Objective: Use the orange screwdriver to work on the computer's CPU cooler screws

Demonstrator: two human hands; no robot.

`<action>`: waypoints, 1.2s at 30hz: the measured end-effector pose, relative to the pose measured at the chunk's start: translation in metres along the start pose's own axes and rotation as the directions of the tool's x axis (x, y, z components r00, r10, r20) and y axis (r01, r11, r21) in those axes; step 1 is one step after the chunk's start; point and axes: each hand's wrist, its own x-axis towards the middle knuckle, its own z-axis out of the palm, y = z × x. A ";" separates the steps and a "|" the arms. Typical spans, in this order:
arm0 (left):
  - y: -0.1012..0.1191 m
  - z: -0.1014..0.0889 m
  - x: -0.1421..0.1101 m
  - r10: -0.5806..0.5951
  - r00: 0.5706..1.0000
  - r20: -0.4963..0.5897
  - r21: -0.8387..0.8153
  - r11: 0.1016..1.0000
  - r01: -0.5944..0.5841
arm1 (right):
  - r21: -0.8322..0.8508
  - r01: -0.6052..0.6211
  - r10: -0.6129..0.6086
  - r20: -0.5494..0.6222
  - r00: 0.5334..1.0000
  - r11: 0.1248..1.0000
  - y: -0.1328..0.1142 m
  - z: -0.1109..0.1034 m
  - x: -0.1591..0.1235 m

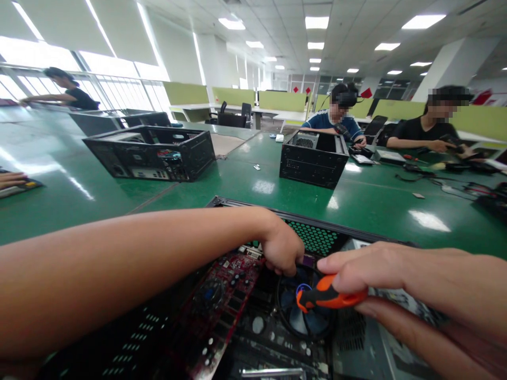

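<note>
Bare and stretched, the left arm reaches across an open black metal computer case. Under it lies a long red circuit board. Next, the left hand is curled downward at the edge of a round black cooling fan; its fingertips are hidden, so I cannot tell whether they pinch something. Over this fan, a screwdriver with orange-and-black handle is pinched between thumb and fingers of the right hand.

Left forearm: bare, extended from 8 o'clock. Left hand: fingers curled downward. Right hand: from 4 o'clock, thumb opposing fingers.
</note>
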 end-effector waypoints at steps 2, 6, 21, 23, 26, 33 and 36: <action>-0.001 0.001 0.000 -0.001 1.000 0.002 -0.011 1.000 0.001 | 0.016 -0.001 0.001 0.000 1.000 1.000 -0.003 0.000 0.001; -0.002 0.002 0.001 -0.004 1.000 0.002 -0.014 1.000 0.004 | 0.050 0.012 -0.016 0.072 0.997 0.999 -0.007 -0.005 0.003; 0.000 0.000 0.001 0.024 1.000 -0.009 -0.027 0.999 -0.024 | 0.111 0.039 -0.043 0.033 0.999 0.993 0.002 -0.010 -0.002; -0.002 0.001 0.002 0.018 0.999 -0.030 -0.035 0.999 -0.019 | 0.129 0.053 -0.063 0.074 0.995 0.990 0.002 -0.012 0.002; -0.004 0.000 0.001 0.020 0.997 -0.077 -0.052 0.998 -0.024 | 0.127 0.078 -0.096 0.141 0.985 0.989 0.001 -0.013 0.005; 0.000 -0.002 0.002 0.005 0.998 -0.056 0.019 1.000 -0.004 | 0.042 -0.022 0.019 0.063 0.998 0.999 0.002 -0.015 -0.005; 0.000 -0.002 0.002 -0.002 0.998 -0.066 0.045 0.999 0.005 | 0.044 -0.032 0.033 -0.016 0.999 0.998 0.004 -0.019 -0.006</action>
